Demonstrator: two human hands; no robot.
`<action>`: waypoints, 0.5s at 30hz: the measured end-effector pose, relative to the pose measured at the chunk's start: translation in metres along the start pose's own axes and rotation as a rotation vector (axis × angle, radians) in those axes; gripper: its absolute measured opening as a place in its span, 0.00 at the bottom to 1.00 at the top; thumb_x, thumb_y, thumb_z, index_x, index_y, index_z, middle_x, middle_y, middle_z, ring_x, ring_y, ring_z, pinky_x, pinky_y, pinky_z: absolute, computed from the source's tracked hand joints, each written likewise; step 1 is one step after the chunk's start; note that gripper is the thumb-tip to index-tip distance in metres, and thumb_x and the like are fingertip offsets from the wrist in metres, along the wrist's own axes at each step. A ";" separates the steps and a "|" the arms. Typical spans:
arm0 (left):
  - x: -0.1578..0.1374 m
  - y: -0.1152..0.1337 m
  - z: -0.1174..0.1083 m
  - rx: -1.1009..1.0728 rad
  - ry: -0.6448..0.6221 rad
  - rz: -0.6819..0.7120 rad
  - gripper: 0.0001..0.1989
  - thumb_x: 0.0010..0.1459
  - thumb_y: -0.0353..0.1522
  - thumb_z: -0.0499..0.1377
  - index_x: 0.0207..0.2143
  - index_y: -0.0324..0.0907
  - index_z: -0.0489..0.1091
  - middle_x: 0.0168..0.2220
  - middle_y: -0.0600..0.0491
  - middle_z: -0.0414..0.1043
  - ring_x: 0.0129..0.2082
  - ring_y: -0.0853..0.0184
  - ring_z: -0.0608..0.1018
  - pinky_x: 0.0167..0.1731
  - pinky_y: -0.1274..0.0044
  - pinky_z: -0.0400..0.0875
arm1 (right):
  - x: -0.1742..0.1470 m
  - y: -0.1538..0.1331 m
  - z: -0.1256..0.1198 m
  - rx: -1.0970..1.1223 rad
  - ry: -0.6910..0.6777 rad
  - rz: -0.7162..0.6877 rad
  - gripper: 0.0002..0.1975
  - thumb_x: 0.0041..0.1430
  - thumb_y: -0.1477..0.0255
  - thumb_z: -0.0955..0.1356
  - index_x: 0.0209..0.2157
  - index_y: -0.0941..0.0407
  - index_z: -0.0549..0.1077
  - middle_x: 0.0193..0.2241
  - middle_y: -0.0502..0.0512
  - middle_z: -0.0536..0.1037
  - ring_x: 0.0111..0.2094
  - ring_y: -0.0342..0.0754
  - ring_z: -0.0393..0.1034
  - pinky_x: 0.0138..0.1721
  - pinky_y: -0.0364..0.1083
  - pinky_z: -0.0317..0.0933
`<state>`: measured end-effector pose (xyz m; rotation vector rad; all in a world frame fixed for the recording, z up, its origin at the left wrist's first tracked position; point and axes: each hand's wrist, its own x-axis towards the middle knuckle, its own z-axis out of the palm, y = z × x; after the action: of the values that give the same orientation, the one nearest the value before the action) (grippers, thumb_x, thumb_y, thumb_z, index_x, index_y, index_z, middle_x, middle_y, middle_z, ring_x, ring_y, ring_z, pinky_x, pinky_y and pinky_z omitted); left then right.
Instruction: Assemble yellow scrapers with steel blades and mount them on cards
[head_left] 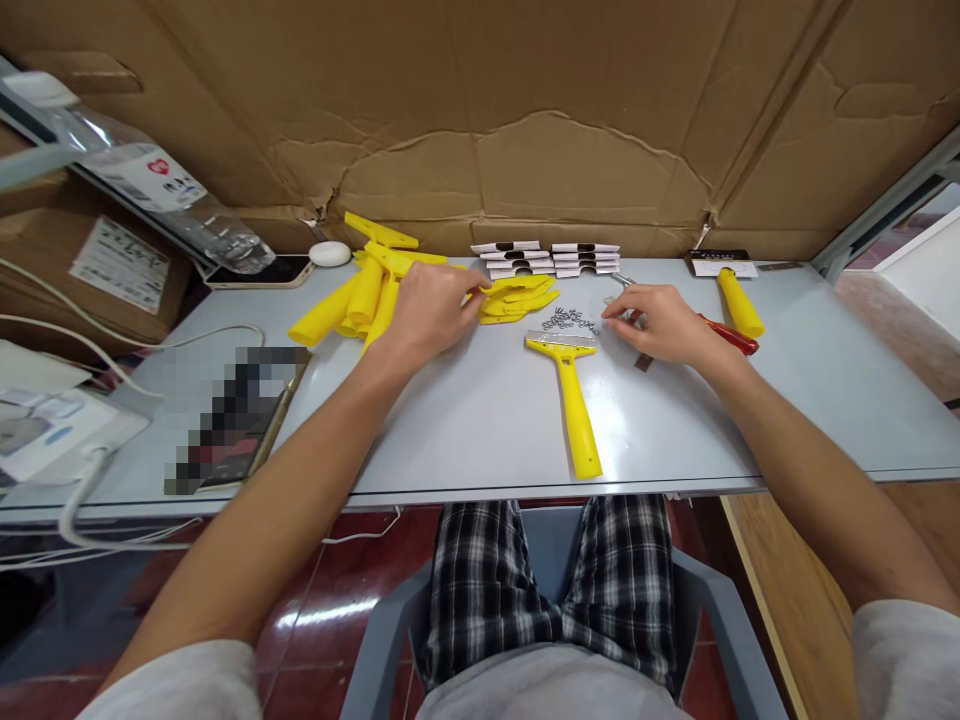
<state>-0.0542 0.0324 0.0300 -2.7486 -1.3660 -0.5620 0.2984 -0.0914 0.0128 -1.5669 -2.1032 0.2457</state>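
My left hand [439, 308] reaches to the near end of a pile of flat yellow plastic pieces [521, 302], thumb and forefinger closed on the end of one. My right hand [664, 320] is to the right of a heap of small screws [570, 320]. Its fingertips are pinched together, and whatever they may hold is too small to make out. Between the hands lies a yellow scraper [577, 415], its metal blade edge pointing away from me. A red-handled screwdriver [731, 335] lies partly hidden behind my right hand, with a small brown piece [643, 362] below the fingers.
Several yellow scraper handles [367, 290] are piled at the left. Stacked folded blade packets [551, 258] stand at the back. Another yellow handle [741, 302] lies at right. A water bottle [165, 180], white mouse-shaped object [330, 254] and cables [82, 520] occupy the left side.
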 end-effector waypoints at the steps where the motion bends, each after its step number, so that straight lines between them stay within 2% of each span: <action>1: 0.000 -0.001 -0.002 -0.009 0.030 -0.010 0.18 0.73 0.36 0.57 0.54 0.51 0.87 0.53 0.47 0.90 0.57 0.48 0.87 0.59 0.59 0.74 | 0.000 0.000 0.000 0.000 0.001 -0.002 0.16 0.69 0.65 0.70 0.47 0.56 0.88 0.46 0.59 0.86 0.42 0.48 0.77 0.54 0.52 0.73; 4: -0.001 -0.003 -0.010 -0.105 0.117 -0.044 0.16 0.74 0.39 0.57 0.52 0.52 0.86 0.50 0.51 0.90 0.58 0.50 0.84 0.64 0.58 0.70 | 0.000 -0.002 -0.001 0.004 0.008 -0.012 0.16 0.69 0.65 0.70 0.47 0.56 0.88 0.45 0.59 0.86 0.41 0.47 0.76 0.54 0.52 0.73; 8: -0.004 0.002 -0.023 -0.355 0.262 -0.094 0.12 0.71 0.44 0.62 0.47 0.53 0.84 0.45 0.60 0.87 0.56 0.55 0.81 0.69 0.56 0.68 | 0.000 -0.004 -0.002 0.012 0.014 -0.023 0.15 0.69 0.65 0.70 0.46 0.56 0.88 0.45 0.58 0.86 0.39 0.46 0.75 0.55 0.52 0.74; 10: -0.005 0.008 -0.026 -0.500 0.331 -0.130 0.10 0.68 0.45 0.66 0.43 0.52 0.83 0.44 0.61 0.86 0.51 0.58 0.82 0.64 0.57 0.73 | 0.001 -0.004 -0.002 0.020 0.018 -0.027 0.15 0.69 0.65 0.70 0.46 0.56 0.88 0.45 0.58 0.86 0.40 0.46 0.75 0.55 0.52 0.74; 12: -0.005 0.014 -0.023 -0.657 0.344 -0.173 0.10 0.64 0.44 0.69 0.41 0.49 0.82 0.43 0.58 0.87 0.45 0.61 0.84 0.57 0.58 0.80 | 0.000 -0.003 -0.002 0.026 0.021 -0.027 0.15 0.69 0.65 0.70 0.46 0.56 0.88 0.45 0.59 0.86 0.40 0.47 0.75 0.54 0.51 0.74; 15: -0.004 0.022 -0.012 -0.835 0.238 -0.221 0.12 0.57 0.42 0.73 0.40 0.47 0.81 0.40 0.52 0.88 0.42 0.60 0.86 0.50 0.61 0.84 | -0.001 -0.005 -0.001 0.048 0.027 -0.013 0.17 0.69 0.63 0.70 0.52 0.56 0.87 0.46 0.60 0.85 0.42 0.47 0.77 0.49 0.50 0.74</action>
<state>-0.0435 0.0138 0.0428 -2.9120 -1.6529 -1.7592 0.2944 -0.0938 0.0155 -1.5202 -2.0712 0.2677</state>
